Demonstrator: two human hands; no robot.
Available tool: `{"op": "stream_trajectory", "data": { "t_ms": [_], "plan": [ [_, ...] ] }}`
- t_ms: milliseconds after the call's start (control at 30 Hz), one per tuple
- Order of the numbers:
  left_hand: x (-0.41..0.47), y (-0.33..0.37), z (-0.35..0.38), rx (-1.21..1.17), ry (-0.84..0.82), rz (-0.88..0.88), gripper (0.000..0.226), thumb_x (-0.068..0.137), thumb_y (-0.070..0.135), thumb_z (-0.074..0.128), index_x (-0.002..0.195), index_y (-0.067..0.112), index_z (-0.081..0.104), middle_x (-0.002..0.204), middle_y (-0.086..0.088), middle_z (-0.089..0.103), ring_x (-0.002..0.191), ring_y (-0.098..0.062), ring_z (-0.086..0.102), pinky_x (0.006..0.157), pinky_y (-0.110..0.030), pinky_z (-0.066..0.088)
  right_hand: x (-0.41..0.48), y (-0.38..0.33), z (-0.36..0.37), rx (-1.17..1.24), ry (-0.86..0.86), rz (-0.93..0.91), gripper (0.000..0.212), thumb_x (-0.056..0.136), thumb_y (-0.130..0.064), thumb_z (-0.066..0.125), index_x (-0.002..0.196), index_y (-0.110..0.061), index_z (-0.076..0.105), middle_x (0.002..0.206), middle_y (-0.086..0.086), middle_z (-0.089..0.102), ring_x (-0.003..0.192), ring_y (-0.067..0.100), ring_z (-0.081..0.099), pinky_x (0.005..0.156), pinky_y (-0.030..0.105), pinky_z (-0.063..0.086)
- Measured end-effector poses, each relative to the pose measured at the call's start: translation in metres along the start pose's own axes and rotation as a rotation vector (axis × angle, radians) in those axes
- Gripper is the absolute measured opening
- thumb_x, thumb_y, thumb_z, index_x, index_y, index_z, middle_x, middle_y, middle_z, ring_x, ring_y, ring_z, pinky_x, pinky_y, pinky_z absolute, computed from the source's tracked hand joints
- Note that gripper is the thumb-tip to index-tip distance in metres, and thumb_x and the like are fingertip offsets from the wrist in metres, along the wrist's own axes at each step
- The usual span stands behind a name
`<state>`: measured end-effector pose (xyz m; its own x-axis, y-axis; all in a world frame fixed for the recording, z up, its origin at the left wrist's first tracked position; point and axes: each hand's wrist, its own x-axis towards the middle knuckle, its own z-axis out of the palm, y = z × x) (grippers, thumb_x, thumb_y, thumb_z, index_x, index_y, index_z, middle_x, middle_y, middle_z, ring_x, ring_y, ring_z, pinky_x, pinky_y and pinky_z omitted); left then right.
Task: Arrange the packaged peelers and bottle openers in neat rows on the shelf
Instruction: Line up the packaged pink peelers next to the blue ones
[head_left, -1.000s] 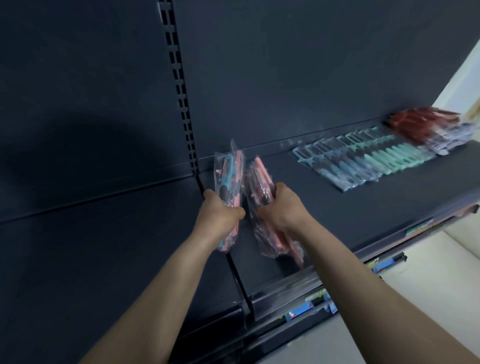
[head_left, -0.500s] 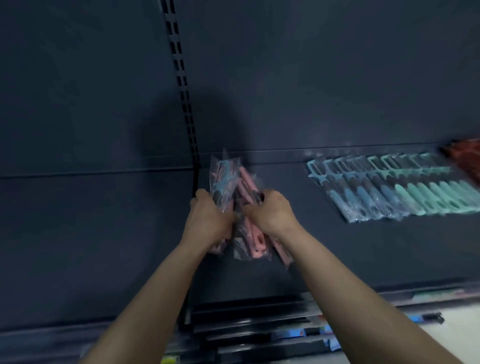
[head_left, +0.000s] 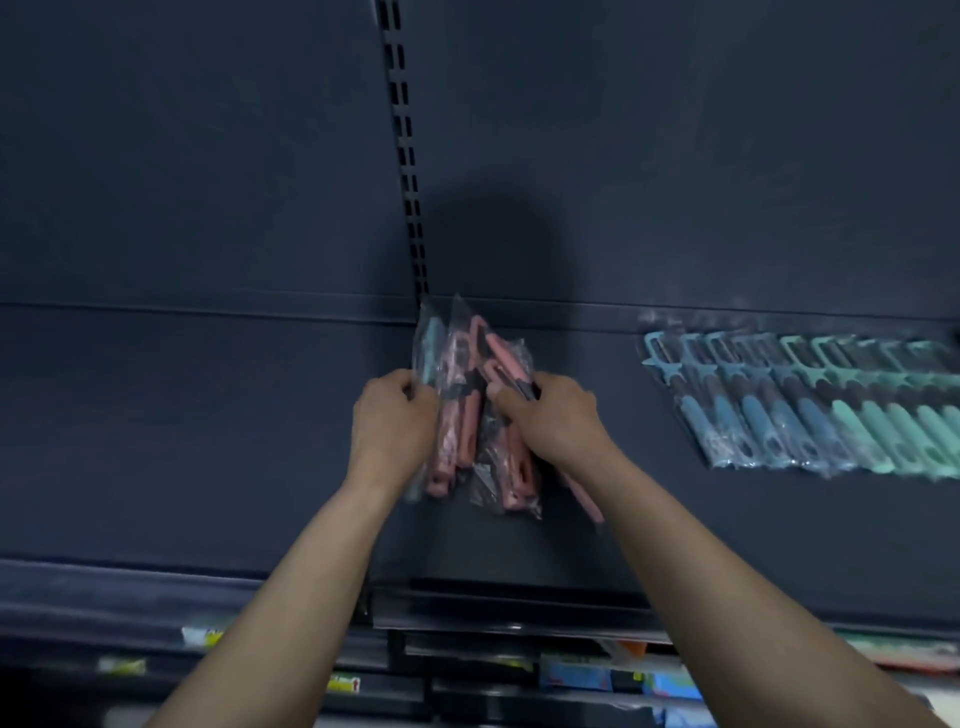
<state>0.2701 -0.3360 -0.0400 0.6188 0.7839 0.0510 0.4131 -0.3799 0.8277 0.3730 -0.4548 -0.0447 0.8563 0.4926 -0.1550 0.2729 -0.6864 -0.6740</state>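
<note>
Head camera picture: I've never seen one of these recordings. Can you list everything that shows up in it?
Held peeler packets: two bundles, count unclear, mostly pink, one blue-green, middle, near the slotted strip.
Peeler row: many, blue then mint, overlapping on the shelf, right.
Shelf: one, dark.
Back panel: one, dark, behind.
Slotted strip: one, black, upright.
Lower-shelf goods: blurred, mixed colours, bottom.
Left hand: one, grips the left bundle.
Right hand: one, grips the right bundle.

No text can be read anywhere. The yellow labels (head_left: 202, 636) on the shelf edge (head_left: 78, 631), below the fingers (head_left: 400, 382), are blurred.
</note>
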Motion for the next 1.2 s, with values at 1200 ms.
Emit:
{"op": "stream_trajectory", "data": {
  "t_ms": [1200],
  "plan": [
    [-0.012, 0.054, 0.091, 0.452, -0.321, 0.513, 0.026, 0.086, 0.029, 0.062, 0.105, 0.011, 0.064, 0.1, -0.009, 0.058, 0.094, -0.024, 0.053, 0.078, -0.031, 0.042, -0.009, 0.066, -0.07, -0.107, 0.373, 0.117, 0.032, 0.084, -0.006, 0.054, 0.115, -0.01, 0.049, 0.095, 0.014, 0.063, 0.078, 0.029, 0.055, 0.061, 0.028, 0.04]
  ]
}}
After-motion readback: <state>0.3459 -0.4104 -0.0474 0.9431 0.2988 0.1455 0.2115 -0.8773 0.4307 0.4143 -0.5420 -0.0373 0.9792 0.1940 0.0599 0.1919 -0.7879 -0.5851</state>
